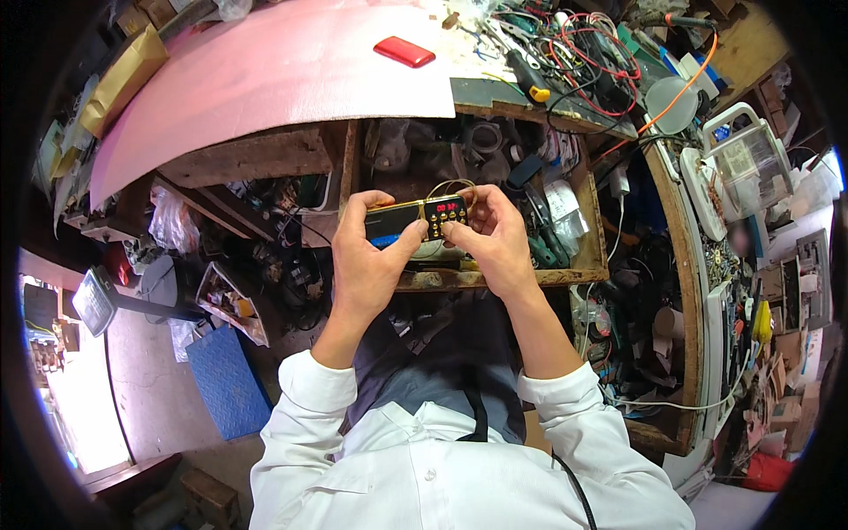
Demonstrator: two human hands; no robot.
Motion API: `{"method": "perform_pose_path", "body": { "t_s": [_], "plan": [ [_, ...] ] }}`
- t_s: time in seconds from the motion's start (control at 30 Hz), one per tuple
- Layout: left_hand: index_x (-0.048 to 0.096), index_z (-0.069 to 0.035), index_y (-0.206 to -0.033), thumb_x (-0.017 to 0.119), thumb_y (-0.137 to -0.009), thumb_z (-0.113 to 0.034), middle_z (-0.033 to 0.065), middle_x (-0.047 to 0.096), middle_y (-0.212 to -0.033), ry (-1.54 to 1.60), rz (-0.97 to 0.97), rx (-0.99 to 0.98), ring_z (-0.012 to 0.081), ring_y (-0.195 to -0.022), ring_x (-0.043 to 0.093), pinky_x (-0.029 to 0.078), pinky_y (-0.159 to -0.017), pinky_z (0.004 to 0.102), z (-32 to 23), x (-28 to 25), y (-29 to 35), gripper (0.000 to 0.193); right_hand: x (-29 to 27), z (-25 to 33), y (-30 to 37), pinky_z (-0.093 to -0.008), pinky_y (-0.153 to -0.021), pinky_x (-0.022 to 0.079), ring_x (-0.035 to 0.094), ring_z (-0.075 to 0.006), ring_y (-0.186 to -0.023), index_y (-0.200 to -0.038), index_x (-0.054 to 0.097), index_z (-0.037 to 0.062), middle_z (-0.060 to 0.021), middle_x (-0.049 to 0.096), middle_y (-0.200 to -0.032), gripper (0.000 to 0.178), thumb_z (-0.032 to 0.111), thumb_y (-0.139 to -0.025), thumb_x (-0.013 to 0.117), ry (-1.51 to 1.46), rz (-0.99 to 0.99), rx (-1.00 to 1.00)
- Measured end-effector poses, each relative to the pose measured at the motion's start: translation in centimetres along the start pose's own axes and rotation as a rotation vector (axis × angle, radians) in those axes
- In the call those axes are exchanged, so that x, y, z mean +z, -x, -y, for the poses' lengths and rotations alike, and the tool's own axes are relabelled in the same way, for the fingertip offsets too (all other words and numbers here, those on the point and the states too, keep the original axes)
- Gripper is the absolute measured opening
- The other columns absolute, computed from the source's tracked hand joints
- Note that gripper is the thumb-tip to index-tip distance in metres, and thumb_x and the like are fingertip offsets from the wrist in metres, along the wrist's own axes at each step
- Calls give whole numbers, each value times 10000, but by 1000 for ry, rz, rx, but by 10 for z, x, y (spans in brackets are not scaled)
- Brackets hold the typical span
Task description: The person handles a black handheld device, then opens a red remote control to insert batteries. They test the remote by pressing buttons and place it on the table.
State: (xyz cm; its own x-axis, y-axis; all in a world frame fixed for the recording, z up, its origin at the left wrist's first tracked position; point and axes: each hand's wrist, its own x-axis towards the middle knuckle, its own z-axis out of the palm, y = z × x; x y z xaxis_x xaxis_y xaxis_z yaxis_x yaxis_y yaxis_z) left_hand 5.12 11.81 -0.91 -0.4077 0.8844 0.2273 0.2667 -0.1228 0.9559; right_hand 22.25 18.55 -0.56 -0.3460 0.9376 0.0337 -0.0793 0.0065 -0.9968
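Between both hands I hold a small black portable radio [397, 218] with gold trim, a lit red display and several small gold buttons. My left hand [364, 256] grips its left end, with the thumb along the lower front edge. At the right end, my right hand [499, 243] holds it, the thumb resting at the buttons below the display. A thin cord loops above the radio near the right fingers. The radio is over an open wooden drawer [459, 280] filled with clear plastic bags, small parts and tools.
Beyond the drawer, a bench covered in pink sheet [291, 62] bears a red flat case [405, 51]. Tangled wires and a black-and-yellow screwdriver [527, 78] lie at the far right. A blue flat panel [226, 382] leans at the left; cluttered shelving [693, 327] stands right.
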Motion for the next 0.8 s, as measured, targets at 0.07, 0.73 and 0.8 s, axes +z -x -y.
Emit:
{"method": "perform_pose_path", "body": {
  "t_s": [0.07, 0.73, 0.8],
  "plan": [
    [594, -5, -1118, 823, -830, -176, 125, 645, -1017, 48, -1, -36, 211, -930, 638, 514, -855, 343, 0, 0, 2, 406, -1, 0, 2, -242, -761, 534, 626, -83, -858, -1158, 559, -21, -43, 662, -977, 383, 19, -836, 764, 3, 1, 4],
    [625, -43, -1231, 804, -820, -1, 22, 693, -1066, 120, 184, 253, 102, -999, 631, 520, -908, 269, -38, -67, -54, 451, -2, 50, -8, -330, -904, 580, 620, -219, -1159, -1405, 479, 50, -130, 574, -1354, 659, -71, -819, 753, -130, 204, -283],
    [623, -45, -1236, 795, -836, -4, 12, 691, -1071, 178, 130, 193, 101, -999, 629, 519, -910, 266, -38, -85, -87, 437, -2, 68, -19, -318, -881, 587, 638, -192, -1105, -1368, 509, 39, -131, 610, -1306, 578, -69, -843, 725, -108, 196, -286]
  ]
}}
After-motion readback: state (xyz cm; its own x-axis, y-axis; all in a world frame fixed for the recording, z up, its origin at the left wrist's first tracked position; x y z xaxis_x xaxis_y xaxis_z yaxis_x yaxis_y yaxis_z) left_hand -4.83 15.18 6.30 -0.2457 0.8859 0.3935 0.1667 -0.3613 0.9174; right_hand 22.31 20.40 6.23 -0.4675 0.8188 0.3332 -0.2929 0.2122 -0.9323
